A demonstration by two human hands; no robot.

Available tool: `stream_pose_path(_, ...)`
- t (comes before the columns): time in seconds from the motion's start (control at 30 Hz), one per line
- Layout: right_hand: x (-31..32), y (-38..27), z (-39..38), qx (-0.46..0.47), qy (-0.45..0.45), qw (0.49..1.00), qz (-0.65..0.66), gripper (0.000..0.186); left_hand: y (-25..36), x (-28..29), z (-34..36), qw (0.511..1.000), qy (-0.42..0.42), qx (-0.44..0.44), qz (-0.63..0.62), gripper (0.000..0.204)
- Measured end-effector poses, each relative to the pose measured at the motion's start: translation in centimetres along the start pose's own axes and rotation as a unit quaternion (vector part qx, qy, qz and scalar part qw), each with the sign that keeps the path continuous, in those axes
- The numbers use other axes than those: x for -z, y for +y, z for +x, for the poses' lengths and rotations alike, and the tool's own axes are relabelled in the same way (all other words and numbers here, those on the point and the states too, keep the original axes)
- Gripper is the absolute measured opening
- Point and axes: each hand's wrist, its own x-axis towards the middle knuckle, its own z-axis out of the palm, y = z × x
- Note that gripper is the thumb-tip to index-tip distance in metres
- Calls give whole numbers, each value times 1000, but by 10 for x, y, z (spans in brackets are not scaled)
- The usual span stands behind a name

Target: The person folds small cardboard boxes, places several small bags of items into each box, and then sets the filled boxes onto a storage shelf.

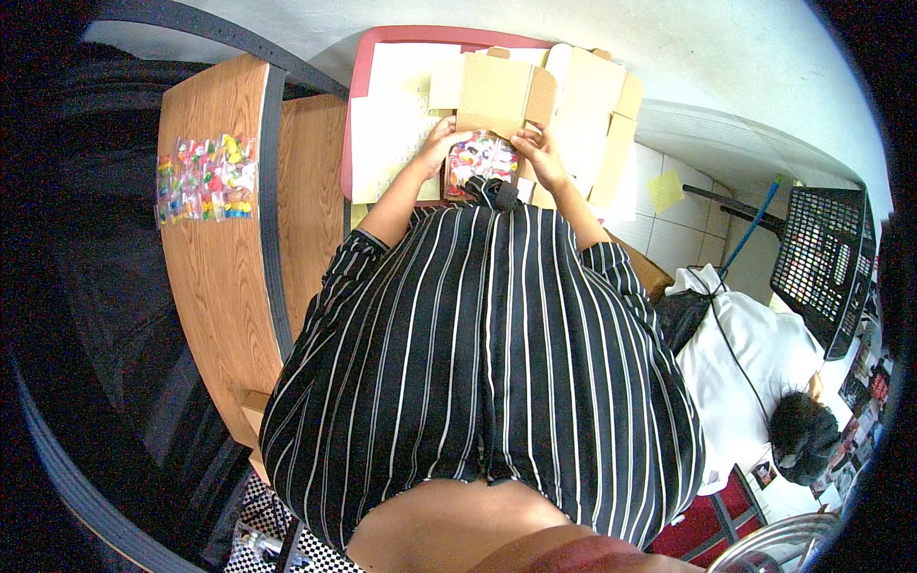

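A small cardboard box (492,88) stands in front of my body, its tan lid raised on the far side. Inside it or just under the lid is a colourful mass of small red, white, yellow and blue pieces (484,156); what they are I cannot make out. My left hand (441,146) grips the box at the left corner below the lid. At the opposite corner my right hand (542,155) holds it by the side flap, thumb toward the middle. The box's near edge is partly hidden by my striped shirt.
Flattened cardboard pieces (583,124) and pale yellow sheets (387,134) lie on a red-edged table (361,72). Left, clear bags of colourful small items (205,179) rest on a wooden shelf (210,286). At right are a black crate (823,258) and a person in white (750,349).
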Motion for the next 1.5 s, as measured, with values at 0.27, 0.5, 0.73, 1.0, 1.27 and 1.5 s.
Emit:
stream_pose_path(0.27, 6, 4, 5, -47, -33, 998, -16, 28, 9, 4, 2, 992, -55, 108, 45, 39)
stream_pose_path(0.5, 2, -21, -5, 74, 39, 986, -142, 23, 3, 12, -3, 977, -1, 27, 210, 40)
stream_pose_path(0.73, 14, -5, -5, 183, 59, 930, -313, 16, -5, 12, -5, 995, 79, -54, -40, 33)
stream_pose_path(1.0, 1, -31, -29, 245, 9, 880, -407, 25, 20, 22, -21, 951, 62, -120, 278, 37)
stream_pose_path(1.27, -8, -32, -32, 162, 6, 917, -365, 36, 35, -14, -53, 866, 139, -139, 460, 45)
stream_pose_path(1.5, -21, -32, -30, 166, 23, 903, -396, 32, 36, -19, -55, 835, 66, -208, 505, 60)
